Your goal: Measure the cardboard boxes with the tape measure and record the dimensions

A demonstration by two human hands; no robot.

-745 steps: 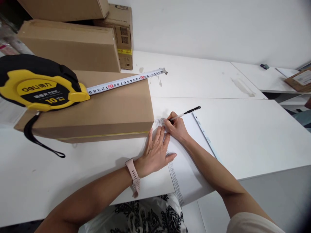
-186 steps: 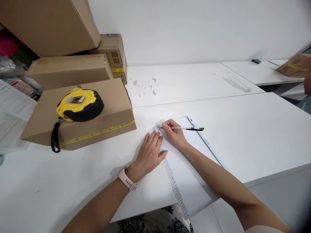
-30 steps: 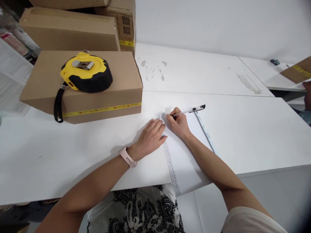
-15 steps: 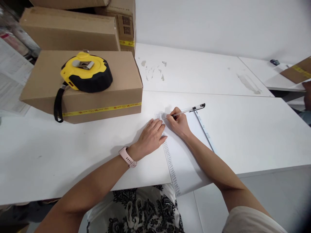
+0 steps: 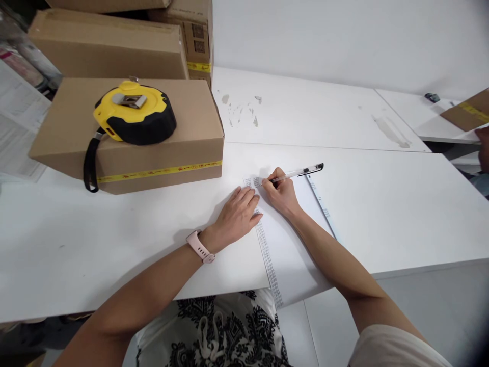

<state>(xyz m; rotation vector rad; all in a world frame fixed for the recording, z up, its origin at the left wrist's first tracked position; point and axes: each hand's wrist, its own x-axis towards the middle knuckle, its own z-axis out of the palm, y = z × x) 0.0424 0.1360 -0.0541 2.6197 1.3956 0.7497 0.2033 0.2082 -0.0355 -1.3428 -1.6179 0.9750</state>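
My right hand is closed around a clear pen with a black cap end, its tip down at the top of a white sheet of paper. Small dark writing runs along the sheet's left edge and at its upper left corner. Fingers stretched out, my left hand lies flat across that left edge, close to the pen tip. A pink watch band is on the left wrist. Under the sheet's right side a pale blue printed edge shows; what it belongs to is mostly covered.
Left of the paper stands a cardboard box with a yellow and black tape measure on top. More cardboard boxes are stacked behind it. Printed papers lie at far left. At far right, another person's hand is beside a taped box.
The pen in my right hand has shifted very slightly over the writing at the top of the sheet. My left hand stays in place.
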